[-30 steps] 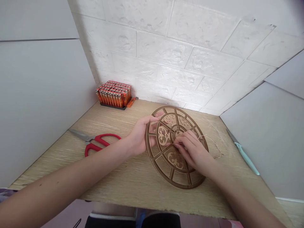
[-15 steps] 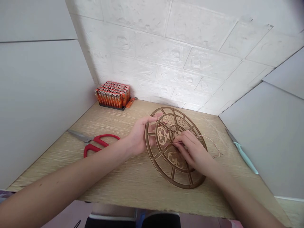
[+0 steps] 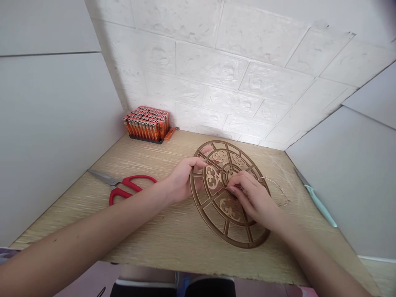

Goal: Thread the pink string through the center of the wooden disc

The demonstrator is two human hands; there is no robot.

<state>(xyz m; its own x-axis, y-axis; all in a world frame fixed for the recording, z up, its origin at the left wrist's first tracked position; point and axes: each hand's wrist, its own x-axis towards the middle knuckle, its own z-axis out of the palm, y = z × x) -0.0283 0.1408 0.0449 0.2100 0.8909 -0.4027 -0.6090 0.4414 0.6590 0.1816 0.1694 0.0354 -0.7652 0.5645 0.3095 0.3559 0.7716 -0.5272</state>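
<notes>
A round, brownish-gold openwork disc [image 3: 227,227] with scroll ornaments and spokes stands tilted over the table. My left hand [image 3: 185,177] grips its left side, the thumb over the front and other fingers behind the openings. Close to the disc's hub, my right hand [image 3: 250,194] pinches a thin, copper-coloured wire or thread [image 3: 280,186] between thumb and forefinger. The strand's loose end loops out to the right behind that hand. Where the strand passes through the disc is too small to make out.
Red-handled scissors [image 3: 133,181] lie partly behind my left forearm. At the back left, a tray of orange lighters [image 3: 147,123] stands beside an orange cutter [image 3: 170,133]. A knife with a light-blue handle [image 3: 320,206] lies by the right panel. White brick-patterned wall [image 3: 216,74] closes the back.
The disc has shifted very slightly down and right. My left thumb and forefinger have moved a little inward over the rim; my right hand keeps its pinch near the hub.
</notes>
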